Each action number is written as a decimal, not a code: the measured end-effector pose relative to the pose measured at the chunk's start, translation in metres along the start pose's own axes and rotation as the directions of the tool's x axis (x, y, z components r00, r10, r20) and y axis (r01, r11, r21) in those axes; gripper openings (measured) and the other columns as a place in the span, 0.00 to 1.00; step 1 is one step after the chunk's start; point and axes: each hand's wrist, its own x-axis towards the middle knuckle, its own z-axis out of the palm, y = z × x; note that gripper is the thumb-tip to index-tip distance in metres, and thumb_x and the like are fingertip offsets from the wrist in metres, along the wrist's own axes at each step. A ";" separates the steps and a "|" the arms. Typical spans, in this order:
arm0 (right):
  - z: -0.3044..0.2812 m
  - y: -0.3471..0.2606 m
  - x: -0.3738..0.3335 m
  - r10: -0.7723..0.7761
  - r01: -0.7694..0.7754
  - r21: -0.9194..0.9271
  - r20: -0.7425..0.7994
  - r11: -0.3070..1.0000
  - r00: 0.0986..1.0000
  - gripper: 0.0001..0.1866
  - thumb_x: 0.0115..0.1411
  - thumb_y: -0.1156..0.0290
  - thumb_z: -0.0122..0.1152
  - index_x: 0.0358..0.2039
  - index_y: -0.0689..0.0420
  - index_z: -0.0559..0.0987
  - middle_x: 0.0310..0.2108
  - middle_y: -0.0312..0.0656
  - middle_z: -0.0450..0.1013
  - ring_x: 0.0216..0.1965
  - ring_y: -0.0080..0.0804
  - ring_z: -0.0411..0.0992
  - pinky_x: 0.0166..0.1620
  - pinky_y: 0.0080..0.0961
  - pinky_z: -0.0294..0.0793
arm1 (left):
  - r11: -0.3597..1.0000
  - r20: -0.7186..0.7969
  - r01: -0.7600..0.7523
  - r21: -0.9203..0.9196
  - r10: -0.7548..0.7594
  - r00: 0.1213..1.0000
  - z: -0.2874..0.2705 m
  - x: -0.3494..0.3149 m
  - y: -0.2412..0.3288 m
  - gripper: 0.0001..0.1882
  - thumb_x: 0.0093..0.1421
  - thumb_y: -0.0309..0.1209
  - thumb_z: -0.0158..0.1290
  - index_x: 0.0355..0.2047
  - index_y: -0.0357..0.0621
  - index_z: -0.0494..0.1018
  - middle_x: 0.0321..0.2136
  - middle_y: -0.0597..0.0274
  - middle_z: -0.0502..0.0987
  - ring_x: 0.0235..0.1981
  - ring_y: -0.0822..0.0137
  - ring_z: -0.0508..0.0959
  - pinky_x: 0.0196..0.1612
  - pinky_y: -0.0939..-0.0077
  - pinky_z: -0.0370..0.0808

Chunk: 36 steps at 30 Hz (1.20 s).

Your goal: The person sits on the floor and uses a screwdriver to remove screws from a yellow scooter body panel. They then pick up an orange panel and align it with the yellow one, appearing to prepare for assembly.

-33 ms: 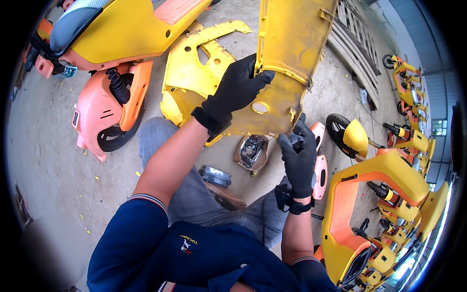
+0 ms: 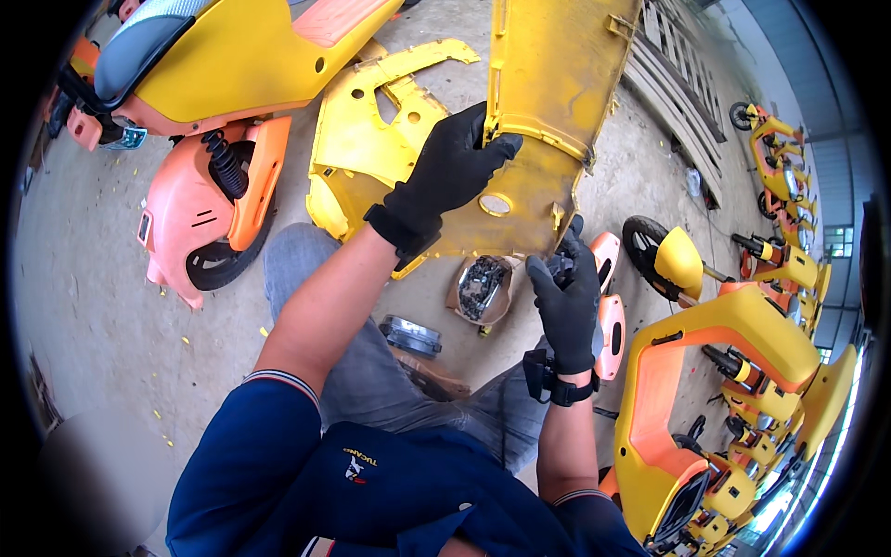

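A large yellow plastic scooter panel (image 2: 548, 84), smudged with grime on its ribbed inner side, is held up in front of me. My left hand (image 2: 453, 160), in a black glove, is closed on the panel's left edge, with the thumb lying over its inner face. At the lower right corner, my gloved right hand (image 2: 568, 292) is closed around the edge, thumb and fingers on either side. Beneath the panel, another yellow body panel (image 2: 371, 116) with a cut-out rests on the concrete floor.
An open cardboard box (image 2: 484, 290) of small dark parts sits between my knees, near a clear-and-grey part (image 2: 410, 336). At left stands a yellow-and-pink scooter (image 2: 232, 65). A yellow-and-orange frame (image 2: 650, 399) is close on my right, with several scooters behind and wooden pallets (image 2: 673, 102) beyond.
My right hand and the panel's lower corner have shifted very slightly to the left. The left hand keeps its hold.
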 end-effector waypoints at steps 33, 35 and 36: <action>-0.023 0.004 0.186 -0.437 0.395 -0.289 -0.093 0.872 0.895 0.09 0.58 0.69 0.58 0.40 0.51 0.80 0.37 0.44 0.77 0.39 0.44 0.76 0.41 0.33 0.74 | 0.793 0.183 0.438 -0.423 -0.399 0.899 -0.013 -0.028 0.022 0.21 0.55 0.21 0.60 0.50 0.39 0.74 0.44 0.61 0.79 0.43 0.72 0.78 0.46 0.77 0.77; -0.017 0.008 0.196 -0.468 0.429 -0.305 -0.066 0.851 0.881 0.09 0.58 0.68 0.57 0.39 0.52 0.80 0.37 0.44 0.77 0.39 0.45 0.75 0.41 0.35 0.74 | 0.822 0.129 0.431 -0.372 -0.414 0.901 -0.013 -0.028 0.013 0.22 0.53 0.19 0.62 0.50 0.40 0.74 0.43 0.60 0.79 0.42 0.70 0.78 0.46 0.76 0.77; -0.016 0.006 0.198 -0.447 0.414 -0.314 -0.041 0.855 0.893 0.09 0.59 0.67 0.56 0.39 0.51 0.80 0.37 0.45 0.77 0.39 0.46 0.75 0.42 0.37 0.74 | 0.849 0.118 0.429 -0.308 -0.413 0.903 -0.014 -0.027 0.012 0.22 0.53 0.19 0.62 0.50 0.40 0.74 0.43 0.61 0.79 0.42 0.70 0.79 0.46 0.77 0.78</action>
